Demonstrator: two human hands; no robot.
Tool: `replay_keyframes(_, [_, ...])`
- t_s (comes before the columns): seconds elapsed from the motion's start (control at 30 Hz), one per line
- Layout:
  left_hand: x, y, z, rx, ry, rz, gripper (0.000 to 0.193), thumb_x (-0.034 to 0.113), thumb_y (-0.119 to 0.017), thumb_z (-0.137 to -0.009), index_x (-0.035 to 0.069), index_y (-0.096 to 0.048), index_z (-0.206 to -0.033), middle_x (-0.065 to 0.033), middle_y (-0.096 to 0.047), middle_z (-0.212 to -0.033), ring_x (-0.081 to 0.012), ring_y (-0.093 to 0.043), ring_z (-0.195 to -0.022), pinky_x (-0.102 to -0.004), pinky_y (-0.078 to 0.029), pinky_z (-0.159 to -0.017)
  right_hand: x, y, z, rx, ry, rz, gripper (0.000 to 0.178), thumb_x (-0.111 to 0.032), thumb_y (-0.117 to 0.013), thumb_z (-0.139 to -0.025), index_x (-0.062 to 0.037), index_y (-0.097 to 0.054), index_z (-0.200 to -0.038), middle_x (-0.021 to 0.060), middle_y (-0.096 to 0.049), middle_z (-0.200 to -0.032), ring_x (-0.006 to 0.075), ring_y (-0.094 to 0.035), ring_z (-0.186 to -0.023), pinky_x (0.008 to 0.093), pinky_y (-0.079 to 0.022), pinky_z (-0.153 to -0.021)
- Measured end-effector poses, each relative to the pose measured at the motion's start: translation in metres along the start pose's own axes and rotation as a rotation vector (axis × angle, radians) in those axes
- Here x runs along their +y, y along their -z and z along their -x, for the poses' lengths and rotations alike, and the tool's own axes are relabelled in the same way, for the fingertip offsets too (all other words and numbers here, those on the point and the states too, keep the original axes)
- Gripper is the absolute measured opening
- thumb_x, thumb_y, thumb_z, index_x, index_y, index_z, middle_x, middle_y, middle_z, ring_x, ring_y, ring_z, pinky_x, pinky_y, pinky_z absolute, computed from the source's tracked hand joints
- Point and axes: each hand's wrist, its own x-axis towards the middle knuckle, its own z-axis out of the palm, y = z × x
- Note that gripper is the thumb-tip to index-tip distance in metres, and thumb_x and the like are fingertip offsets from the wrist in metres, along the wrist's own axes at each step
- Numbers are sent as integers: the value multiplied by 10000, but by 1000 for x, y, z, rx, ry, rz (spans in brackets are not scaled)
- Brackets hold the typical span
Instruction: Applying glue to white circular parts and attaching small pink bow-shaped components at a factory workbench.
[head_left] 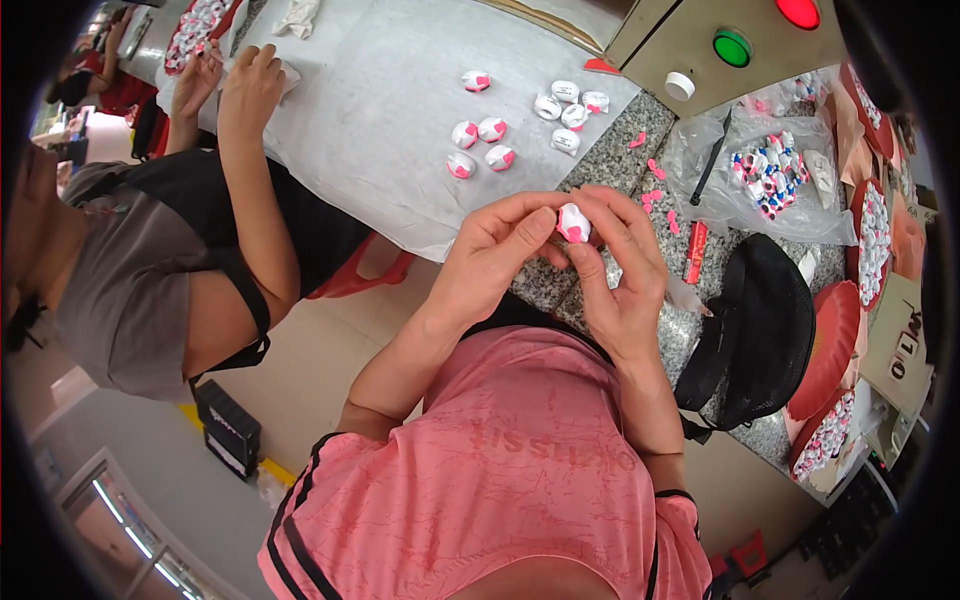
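here your hands (485, 252) both grip one small white and pink piece (573, 224) by the fingertips, near the desk (615, 165)

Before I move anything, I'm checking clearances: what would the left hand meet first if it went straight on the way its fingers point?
The small white-and-pink piece that the left hand already touches comes first; just beyond it, likely the right hand, though depth is unclear.

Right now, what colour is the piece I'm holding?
The piece is white and pink, best in head view.
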Motion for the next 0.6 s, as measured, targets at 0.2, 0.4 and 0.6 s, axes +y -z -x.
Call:
replay_keyframes(0.2, [-2, -1, -2, 45, -74, 11, 247, 85, -518, -890, -11, -536, -1117, -58, -599, -953, -95, -557, -758, -218, -467, -689, 3, -1, -4, -13, 63, 9, 303, -5, -561, -801, -23, -591, -1102, 139, -563, -1103, 265, -565, -921, 321, -441, -812])
replay_keyframes(0.4, [-3, 1, 0, 33, -106, -62, 240, 70, -521, -885, -13, -502, -1109, -87, -593, -989, -126, -565, -828, -256, -471, -720, 5, -3, -4, -18, 74, 8, 304, 0, -511, -831, -28, -574, -1127, 147, -576, -1091, 279, -563, -919, 325, -439, -805])
replay_keyframes(0.6, [-5, 1, 0, 67, -115, -78, 223, 53, -523, -878, -6, -512, -1093, -61, -602, -946, -95, -569, -772, -214, -467, -700, 5, -2, -5, -84, 23, -6, 306, 1, -487, -855, -12, -555, -1153, 153, -572, -1112, 253, -547, -1034, 321, -415, -877])
